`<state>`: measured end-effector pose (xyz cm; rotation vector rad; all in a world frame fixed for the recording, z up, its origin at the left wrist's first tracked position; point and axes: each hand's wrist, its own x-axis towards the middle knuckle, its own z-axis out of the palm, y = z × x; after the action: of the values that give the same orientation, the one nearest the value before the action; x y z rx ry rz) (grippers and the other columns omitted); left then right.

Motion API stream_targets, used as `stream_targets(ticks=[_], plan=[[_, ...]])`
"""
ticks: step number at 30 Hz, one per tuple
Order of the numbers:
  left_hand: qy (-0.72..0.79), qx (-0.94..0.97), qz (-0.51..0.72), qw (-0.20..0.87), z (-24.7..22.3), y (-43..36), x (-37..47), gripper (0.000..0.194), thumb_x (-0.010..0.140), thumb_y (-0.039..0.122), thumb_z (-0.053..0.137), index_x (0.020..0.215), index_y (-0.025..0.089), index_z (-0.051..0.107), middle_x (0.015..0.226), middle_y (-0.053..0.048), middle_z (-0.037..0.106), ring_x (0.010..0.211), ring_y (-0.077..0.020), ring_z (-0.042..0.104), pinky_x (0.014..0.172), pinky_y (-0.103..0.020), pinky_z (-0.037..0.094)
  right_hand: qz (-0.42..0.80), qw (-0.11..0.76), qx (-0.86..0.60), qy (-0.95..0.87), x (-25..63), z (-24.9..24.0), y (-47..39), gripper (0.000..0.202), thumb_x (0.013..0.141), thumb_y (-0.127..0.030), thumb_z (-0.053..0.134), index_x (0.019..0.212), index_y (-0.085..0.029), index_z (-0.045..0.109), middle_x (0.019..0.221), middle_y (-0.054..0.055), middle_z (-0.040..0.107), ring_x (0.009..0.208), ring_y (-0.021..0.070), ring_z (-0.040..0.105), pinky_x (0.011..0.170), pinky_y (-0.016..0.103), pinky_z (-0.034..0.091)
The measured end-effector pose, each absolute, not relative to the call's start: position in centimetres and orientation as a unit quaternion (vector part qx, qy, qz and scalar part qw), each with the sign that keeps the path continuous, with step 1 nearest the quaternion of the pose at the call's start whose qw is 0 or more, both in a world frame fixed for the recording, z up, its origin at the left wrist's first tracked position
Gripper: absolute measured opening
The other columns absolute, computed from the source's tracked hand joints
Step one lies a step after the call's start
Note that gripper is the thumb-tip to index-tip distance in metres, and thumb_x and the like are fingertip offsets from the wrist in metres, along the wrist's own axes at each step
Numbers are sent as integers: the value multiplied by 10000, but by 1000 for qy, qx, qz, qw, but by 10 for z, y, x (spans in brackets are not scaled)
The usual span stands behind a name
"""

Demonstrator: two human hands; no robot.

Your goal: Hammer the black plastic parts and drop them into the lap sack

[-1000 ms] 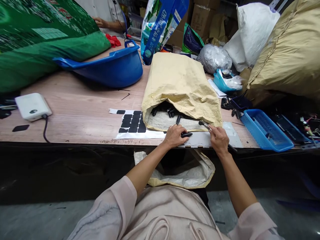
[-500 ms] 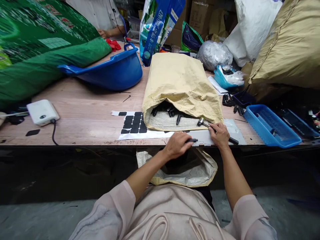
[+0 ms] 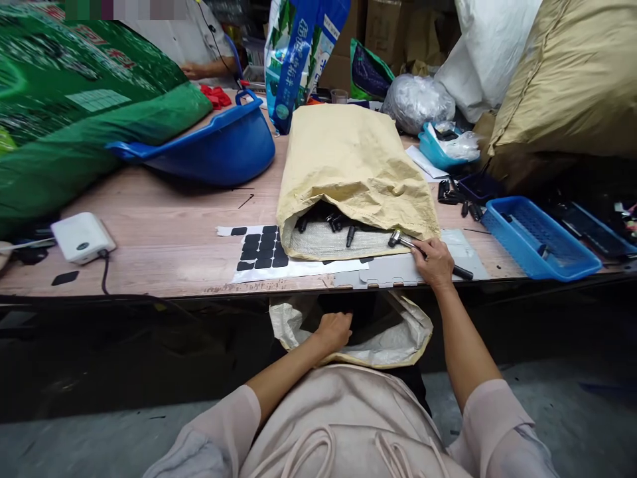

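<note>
My right hand (image 3: 432, 261) is closed round the handle of a small hammer (image 3: 460, 272), at the table's front edge. The hammer's head lies just inside the mouth of a yellow woven sack (image 3: 348, 149), whose pale lining and several black tube-like parts (image 3: 351, 236) show. My left hand (image 3: 334, 330) is over the mouth of a second woven sack (image 3: 398, 348), open at my lap below the table edge. Its fingers are curled in, and whatever they hold, if anything, is hidden.
A sheet of black stickers (image 3: 261, 249) lies left of the sack. A blue basin (image 3: 213, 156) and a white device (image 3: 82, 238) with a cable stand further left. At the right are a blue basket (image 3: 540, 242) and loose black parts (image 3: 450, 192). Someone's hand (image 3: 196, 70) shows at the back.
My left hand has moved down from the table edge to the lap sack. The black tube it held is out of sight. My right hand stays on the hammer; the view shifted slightly.
</note>
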<state>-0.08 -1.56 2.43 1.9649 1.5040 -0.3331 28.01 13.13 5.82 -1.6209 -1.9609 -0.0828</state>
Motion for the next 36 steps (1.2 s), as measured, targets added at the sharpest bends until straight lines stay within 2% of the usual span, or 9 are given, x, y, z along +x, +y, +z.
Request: stream_targets(ticks=[3, 5, 9, 15, 20, 23, 28, 31, 36], plan=[[546, 776, 0, 316, 60, -10, 4, 128, 970, 363, 673, 983, 246, 723, 1042, -71, 805, 973, -270, 761, 791, -342, 520, -28, 291, -611, -736, 280, 58, 131, 262, 940, -305, 642, 1119, -265, 828, 955, 76, 643, 963, 260, 547, 865, 389, 492], [569, 763, 129, 278, 85, 9, 4, 219, 1000, 427, 632, 895, 246, 696, 887, -38, 769, 853, -228, 729, 733, -317, 485, -26, 291, -614, -733, 280, 57, 131, 260, 941, -309, 640, 1112, -264, 830, 962, 79, 645, 971, 262, 548, 872, 393, 491], [673, 657, 308, 145, 110, 79, -6, 157, 970, 394, 665, 953, 238, 667, 908, -44, 709, 852, -217, 670, 726, -307, 464, -25, 294, -614, -732, 279, 57, 131, 246, 942, -309, 641, 1095, -272, 830, 949, 74, 644, 969, 262, 550, 862, 391, 493], [720, 620, 262, 166, 99, 129, -19, 162, 872, 356, 782, 915, 248, 669, 1035, -57, 689, 950, -259, 672, 759, -329, 494, -26, 296, -616, -730, 278, 59, 130, 249, 942, -319, 646, 1100, -270, 833, 946, 65, 657, 962, 251, 563, 864, 376, 500], [580, 743, 275, 189, 90, 93, -18, 98, 921, 278, 717, 1012, 245, 700, 1049, -49, 723, 1018, -242, 673, 874, -338, 518, -20, 291, -612, -735, 277, 62, 128, 250, 926, -332, 678, 1116, -269, 828, 951, 65, 660, 970, 254, 570, 876, 378, 504], [508, 790, 270, 214, 84, 80, -14, 115, 914, 268, 717, 1026, 244, 709, 1023, -42, 741, 973, -230, 671, 897, -349, 522, -17, 289, -611, -737, 279, 61, 128, 253, 918, -334, 694, 1127, -274, 822, 962, 63, 665, 982, 258, 575, 871, 377, 501], [511, 785, 276, 215, 75, 82, -9, 211, 880, 311, 773, 1071, 241, 716, 991, -35, 725, 925, -220, 664, 879, -344, 513, -13, 284, -616, -735, 281, 61, 132, 209, 954, -328, 656, 1076, -267, 814, 969, 65, 684, 977, 258, 579, 857, 375, 495], [514, 781, 272, 228, 75, 86, -9, 159, 883, 315, 775, 1016, 242, 729, 939, -25, 712, 919, -219, 660, 858, -334, 503, -4, 281, -622, -731, 280, 66, 130, 207, 966, -331, 635, 1045, -253, 810, 968, 73, 694, 970, 260, 594, 859, 383, 500], [530, 756, 288, 253, 76, 87, -9, 116, 867, 280, 767, 975, 239, 752, 933, -18, 708, 892, -203, 658, 841, -320, 507, 50, 359, -588, -723, 257, 80, 93, 286, 1030, -390, 562, 1090, -238, 796, 999, 82, 722, 976, 246, 662, 879, 377, 542]])
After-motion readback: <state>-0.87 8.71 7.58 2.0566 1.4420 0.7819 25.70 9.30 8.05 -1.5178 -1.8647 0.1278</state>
